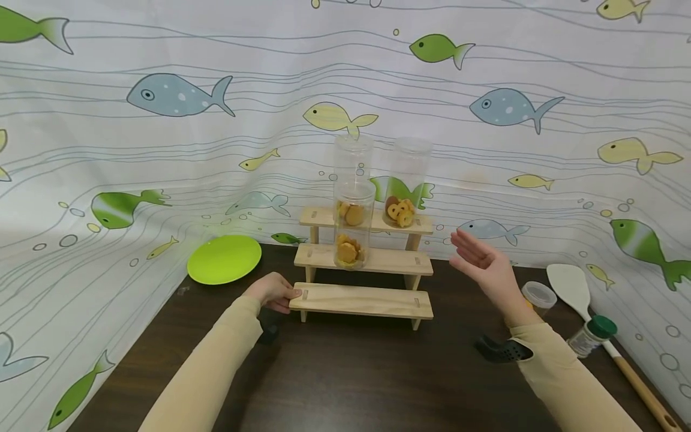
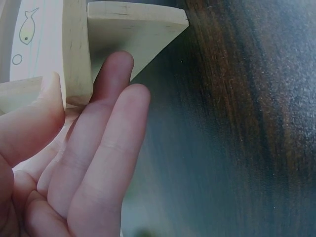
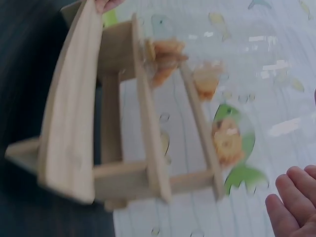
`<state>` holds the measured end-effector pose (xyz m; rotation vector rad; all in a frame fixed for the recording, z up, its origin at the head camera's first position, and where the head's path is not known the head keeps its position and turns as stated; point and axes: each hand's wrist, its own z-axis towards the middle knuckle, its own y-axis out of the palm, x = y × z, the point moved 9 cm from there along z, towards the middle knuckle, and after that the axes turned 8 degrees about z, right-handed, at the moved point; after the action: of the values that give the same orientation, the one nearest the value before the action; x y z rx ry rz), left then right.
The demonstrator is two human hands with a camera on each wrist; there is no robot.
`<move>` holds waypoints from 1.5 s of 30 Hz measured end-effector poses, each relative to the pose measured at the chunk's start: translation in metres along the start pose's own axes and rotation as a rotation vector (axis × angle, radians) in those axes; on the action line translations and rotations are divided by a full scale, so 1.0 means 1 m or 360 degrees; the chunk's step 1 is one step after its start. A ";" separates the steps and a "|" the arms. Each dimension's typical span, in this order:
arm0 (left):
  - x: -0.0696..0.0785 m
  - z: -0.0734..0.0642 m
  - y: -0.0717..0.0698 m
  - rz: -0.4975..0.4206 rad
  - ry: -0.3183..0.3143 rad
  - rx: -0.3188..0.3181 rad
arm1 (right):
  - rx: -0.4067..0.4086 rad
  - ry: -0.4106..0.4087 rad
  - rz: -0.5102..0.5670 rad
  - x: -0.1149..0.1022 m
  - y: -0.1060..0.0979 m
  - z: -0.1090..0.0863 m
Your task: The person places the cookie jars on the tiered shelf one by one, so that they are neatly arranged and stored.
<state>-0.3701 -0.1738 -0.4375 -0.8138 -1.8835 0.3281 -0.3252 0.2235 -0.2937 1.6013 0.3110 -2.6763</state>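
A three-step wooden display stand (image 1: 361, 299) stands on the dark table. My left hand (image 1: 274, 292) grips the left end of its lowest step, thumb on top and fingers beneath; the left wrist view shows the fingers under the board (image 2: 77, 54). To the right of the stand, my right hand (image 1: 483, 268) is raised in the air with fingers extended, touching nothing. One clear jar of cookies (image 1: 353, 225) stands on the middle step. On the top step are another cookie jar (image 1: 353, 157), partly hidden behind it, and a third jar (image 1: 411, 180) further right.
A lime-green plate (image 1: 224, 259) lies at the back left against the fish-patterned cloth (image 1: 178, 156). On the right are a small clear-lidded container (image 1: 538, 295), a green-capped shaker (image 1: 592, 336) and a white spatula (image 1: 569, 288) with a wooden handle.
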 end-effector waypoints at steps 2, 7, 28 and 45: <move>-0.001 0.001 0.000 -0.0002 -0.0004 0.0003 | 0.0018 0.0013 0.0017 0.003 -0.009 -0.006; -0.002 0.002 -0.001 -0.0010 -0.0017 0.0009 | 0.0086 0.0018 -0.0025 0.007 -0.037 -0.020; -0.001 0.001 -0.003 -0.0022 -0.0011 0.0003 | 0.0512 0.0333 -0.0173 0.046 -0.147 -0.085; -0.002 0.003 0.000 -0.0012 -0.0024 -0.0019 | 0.0606 0.0518 -0.0562 0.079 -0.174 -0.112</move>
<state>-0.3724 -0.1746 -0.4406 -0.8140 -1.9040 0.3195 -0.2842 0.4211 -0.3855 2.2998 0.0910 -2.8459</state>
